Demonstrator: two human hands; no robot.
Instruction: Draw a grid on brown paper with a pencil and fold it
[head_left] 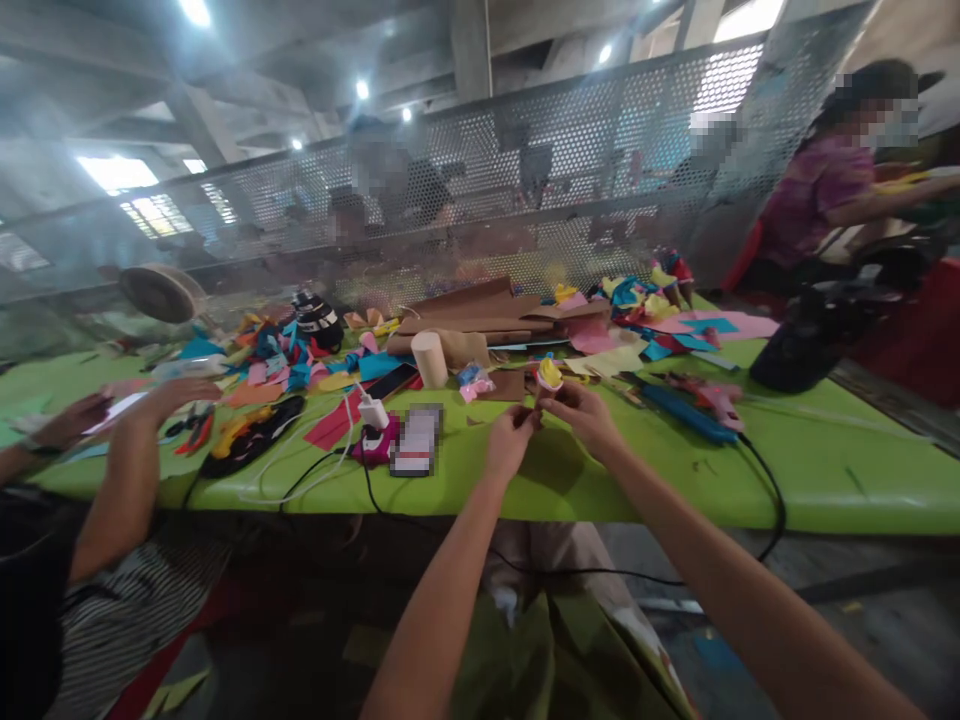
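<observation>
Low over the green table's front edge, my left hand (511, 440) and my right hand (589, 415) meet around a small paper flower (550, 374). It has a yellow top with a bit of blue and a pale paper wrap below. My left fingers pinch its lower end. The right thumb and fingers close on its side. Just behind it lie a brown paper piece (504, 386) and small blue and pink paper bits (475, 382). To my right rests a blue tool (688, 410) with a pink part and a black cord, perhaps a glue gun.
A phone (416, 440), a white charger plug (372, 411) and cables lie to the left. Behind stand a beige cylinder (429, 360) and brown sheets (480, 312). A dark container (799, 350) is at right. A co-worker's arms (139, 440) work at left; a mesh partition (525, 200) runs behind.
</observation>
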